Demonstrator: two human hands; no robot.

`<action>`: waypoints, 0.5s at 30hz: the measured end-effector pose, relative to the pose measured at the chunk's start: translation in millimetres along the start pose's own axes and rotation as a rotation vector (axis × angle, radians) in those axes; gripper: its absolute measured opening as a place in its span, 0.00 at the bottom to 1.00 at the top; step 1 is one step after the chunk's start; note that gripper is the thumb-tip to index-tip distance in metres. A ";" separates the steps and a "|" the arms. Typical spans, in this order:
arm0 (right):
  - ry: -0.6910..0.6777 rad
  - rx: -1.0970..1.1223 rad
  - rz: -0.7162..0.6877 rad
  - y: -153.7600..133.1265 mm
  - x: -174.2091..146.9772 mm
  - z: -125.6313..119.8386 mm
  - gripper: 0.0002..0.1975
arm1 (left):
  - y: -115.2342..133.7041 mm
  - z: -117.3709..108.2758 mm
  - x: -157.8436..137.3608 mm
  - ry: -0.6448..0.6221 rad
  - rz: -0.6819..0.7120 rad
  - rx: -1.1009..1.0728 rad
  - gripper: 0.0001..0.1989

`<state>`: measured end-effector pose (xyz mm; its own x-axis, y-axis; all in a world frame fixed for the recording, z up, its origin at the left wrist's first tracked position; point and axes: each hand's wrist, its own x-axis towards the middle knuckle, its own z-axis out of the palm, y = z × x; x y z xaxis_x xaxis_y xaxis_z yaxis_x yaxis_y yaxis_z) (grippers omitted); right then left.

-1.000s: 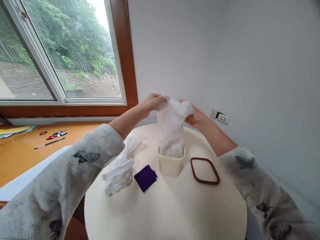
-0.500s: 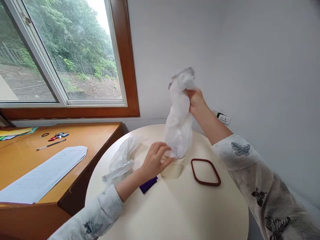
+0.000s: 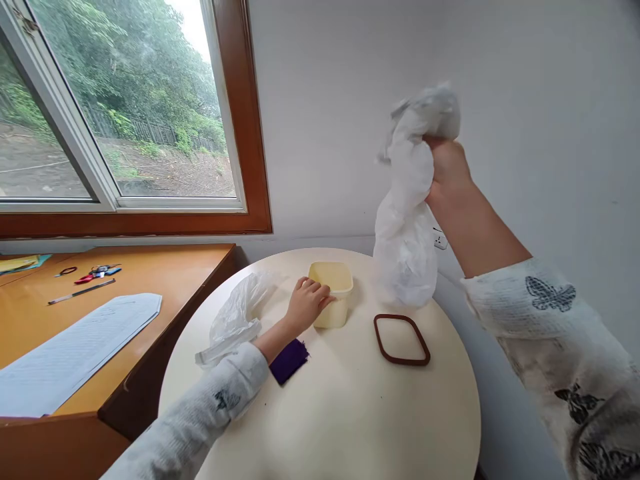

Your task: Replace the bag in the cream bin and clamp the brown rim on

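Observation:
My right hand is raised to the right of the round cream table, fist closed around the neck of a white plastic bag that hangs clear above the tabletop. My left hand grips the left side of a small cream tub, which stands upright and open near the table's middle. A brown rectangular ring lies flat to the right of the tub. A purple cloth lies by my left wrist, partly under my sleeve.
A second crumpled clear plastic bag lies on the table's left. A wooden desk at the left carries a white sheet, a pencil and scissors. A window is behind it, a wall socket behind the hanging bag.
My right hand has pulled the white bag up and right, fully out of the tub. My left hand let go of the bag, dropped down and took hold of the tub.

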<state>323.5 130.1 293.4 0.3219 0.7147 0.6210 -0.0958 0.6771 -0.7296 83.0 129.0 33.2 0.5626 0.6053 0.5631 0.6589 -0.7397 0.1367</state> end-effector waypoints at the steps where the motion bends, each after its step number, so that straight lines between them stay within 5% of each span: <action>1: -0.008 -0.003 0.031 2.0 -8.8 1.4 0.10 | -4.5 2.7 7.4 -0.004 -0.013 -0.007 0.12; 5: -0.001 -0.024 0.177 10.7 -43.5 6.7 0.09 | -18.8 4.5 33.3 -0.020 -0.065 -0.063 0.10; 9: -0.020 -0.013 0.282 20.0 -66.0 10.4 0.06 | -14.2 -17.9 43.8 -0.087 -0.081 -0.225 0.46; 12: -0.070 0.073 0.357 31.9 -76.2 20.8 0.06 | 8.9 -40.3 44.1 -0.219 -0.104 -0.743 0.53; 15: -0.102 0.160 0.384 51.1 -88.2 41.3 0.09 | 41.6 -49.9 45.4 -0.163 -0.079 -1.087 0.57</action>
<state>251.4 108.9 213.2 0.1401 0.9286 0.3437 -0.3383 0.3711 -0.8648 111.0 111.1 105.1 0.6497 0.6351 0.4177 -0.0496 -0.5129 0.8570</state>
